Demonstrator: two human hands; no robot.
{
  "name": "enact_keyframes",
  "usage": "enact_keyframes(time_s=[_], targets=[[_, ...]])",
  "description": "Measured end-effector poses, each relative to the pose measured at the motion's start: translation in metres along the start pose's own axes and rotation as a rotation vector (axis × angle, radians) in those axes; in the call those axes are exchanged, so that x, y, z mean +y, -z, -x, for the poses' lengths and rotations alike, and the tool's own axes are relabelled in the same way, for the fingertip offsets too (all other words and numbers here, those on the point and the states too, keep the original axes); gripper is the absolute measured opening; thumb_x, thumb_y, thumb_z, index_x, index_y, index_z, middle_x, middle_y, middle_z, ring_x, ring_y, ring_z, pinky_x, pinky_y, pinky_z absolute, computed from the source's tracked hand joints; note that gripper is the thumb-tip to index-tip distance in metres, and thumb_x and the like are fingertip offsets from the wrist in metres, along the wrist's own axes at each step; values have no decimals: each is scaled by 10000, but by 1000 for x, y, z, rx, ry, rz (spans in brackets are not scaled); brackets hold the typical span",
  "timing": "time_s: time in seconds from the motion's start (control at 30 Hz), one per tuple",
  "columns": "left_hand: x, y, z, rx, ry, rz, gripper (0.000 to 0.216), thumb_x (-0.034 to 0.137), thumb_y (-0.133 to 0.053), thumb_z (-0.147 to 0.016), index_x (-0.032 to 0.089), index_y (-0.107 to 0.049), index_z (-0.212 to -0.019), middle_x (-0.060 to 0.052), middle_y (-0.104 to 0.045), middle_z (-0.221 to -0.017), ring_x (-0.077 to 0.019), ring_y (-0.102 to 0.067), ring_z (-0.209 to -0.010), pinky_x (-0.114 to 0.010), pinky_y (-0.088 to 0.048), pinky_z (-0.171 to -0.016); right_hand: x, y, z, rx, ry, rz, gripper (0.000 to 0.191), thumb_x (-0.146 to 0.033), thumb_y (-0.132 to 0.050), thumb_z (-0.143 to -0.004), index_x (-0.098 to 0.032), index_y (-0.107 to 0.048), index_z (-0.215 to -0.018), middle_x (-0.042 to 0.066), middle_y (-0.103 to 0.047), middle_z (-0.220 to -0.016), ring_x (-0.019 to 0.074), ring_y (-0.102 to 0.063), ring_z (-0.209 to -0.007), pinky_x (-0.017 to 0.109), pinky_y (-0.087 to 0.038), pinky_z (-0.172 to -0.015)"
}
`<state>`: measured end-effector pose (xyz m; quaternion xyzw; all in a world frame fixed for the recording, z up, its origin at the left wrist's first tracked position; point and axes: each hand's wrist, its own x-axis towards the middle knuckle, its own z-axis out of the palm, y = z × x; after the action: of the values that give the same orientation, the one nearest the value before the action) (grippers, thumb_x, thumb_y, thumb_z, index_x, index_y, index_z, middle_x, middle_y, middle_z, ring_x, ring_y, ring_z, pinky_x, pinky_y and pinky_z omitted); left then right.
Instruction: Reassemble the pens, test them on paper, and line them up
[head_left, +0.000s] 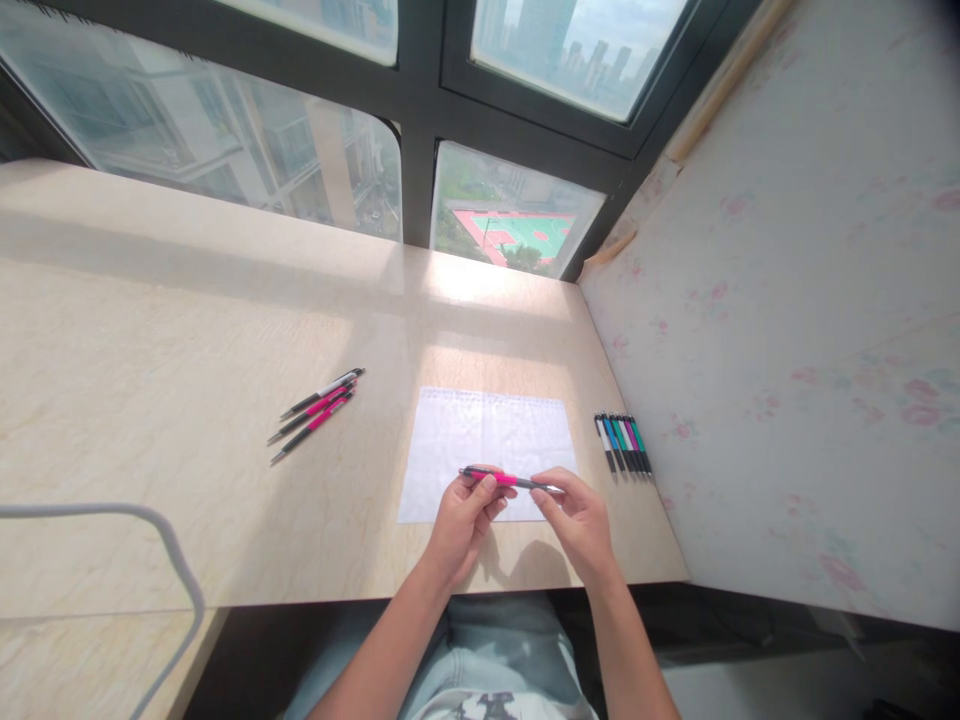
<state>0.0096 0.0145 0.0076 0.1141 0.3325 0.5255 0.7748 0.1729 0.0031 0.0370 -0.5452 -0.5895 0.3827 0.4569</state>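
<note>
Both my hands hold one pink and black pen (pixel 508 480) level above the near edge of a white sheet of paper (pixel 487 440). My left hand (pixel 466 520) grips the pen's left end with fingers curled. My right hand (pixel 577 520) pinches its metal tip end on the right. Three similar pens (pixel 319 408), two pink and one white, lie in a loose row on the beige desk (pixel 150 380) to the left. Several pens (pixel 624 444) in white, blue, green and pink lie side by side to the right of the paper.
A window (pixel 420 120) runs along the far edge of the desk. A floral wall (pixel 787 330) closes the right side. A white wire frame (pixel 142 545) sits at the near left. My lap in light jeans (pixel 495 650) shows below the desk edge.
</note>
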Motion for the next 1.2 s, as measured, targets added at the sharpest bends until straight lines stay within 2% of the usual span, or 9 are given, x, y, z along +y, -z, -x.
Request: enact_keyframes(time_s=[0.17, 0.4, 0.53, 0.7, 0.87, 1.03, 1.2], targets=[[0, -1, 0, -6, 8, 5, 245, 283, -783, -723, 134, -689, -893, -52, -710, -821, -115, -645, -722, -203, -477, -668, 2, -5, 0, 67, -26, -64, 135, -309, -706, -793, -211, -719, -884, 67, -687, -880, 212, -640, -843, 330, -539, -698], [1, -2, 1, 4, -100, 12, 211, 261, -773, -735, 139, -689, -885, -76, -729, -896, -129, -649, -776, -209, -492, -683, 3, -28, 3, 219, -244, -219, 217, -350, -755, -744, -187, -706, -877, 23, -685, -689, 176, -640, -655, 319, -529, -652], [1, -3, 2, -5, -104, 2, 208, 251, -771, -739, 148, -688, -899, -75, -734, -924, -124, -656, -807, -200, -493, -710, 3, -34, 3, 272, -258, -309, 247, -370, -751, -746, -169, -691, -876, 16, -660, -652, 166, -618, -631, 308, -512, -636], [0, -2, -1, 10, -67, 9, 242, 275, -777, -733, 144, -687, -915, -80, -735, -941, -125, -659, -815, -198, -496, -706, 5, -32, 5, 260, -281, -379, 298, -400, -725, -771, -172, -673, -955, 23, -662, -678, 160, -602, -620, 310, -499, -622], [-2, 0, -2, 21, -26, 23, 257, 284, -782, -725, 130, -689, -909, -86, -734, -918, -128, -663, -784, -202, -497, -689, 9, -27, 10, 313, -226, -314, 251, -389, -720, -779, -168, -691, -894, 34, -673, -680, 163, -602, -625, 310, -493, -623], [-1, -2, 1, 12, -97, 5, 230, 275, -779, -727, 138, -694, -891, -80, -737, -909, -132, -663, -792, -208, -500, -705, 5, -34, 10, 389, -232, -383, 253, -376, -739, -765, -156, -694, -883, 42, -688, -686, 169, -622, -640, 318, -502, -651], [1, -3, 1, 22, -157, -8, 211, 268, -771, -736, 143, -697, -890, -67, -735, -885, -125, -657, -797, -210, -500, -742, 2, -49, 7, 440, -305, -522, 264, -395, -733, -772, -165, -674, -885, 30, -677, -696, 147, -612, -641, 300, -500, -658]])
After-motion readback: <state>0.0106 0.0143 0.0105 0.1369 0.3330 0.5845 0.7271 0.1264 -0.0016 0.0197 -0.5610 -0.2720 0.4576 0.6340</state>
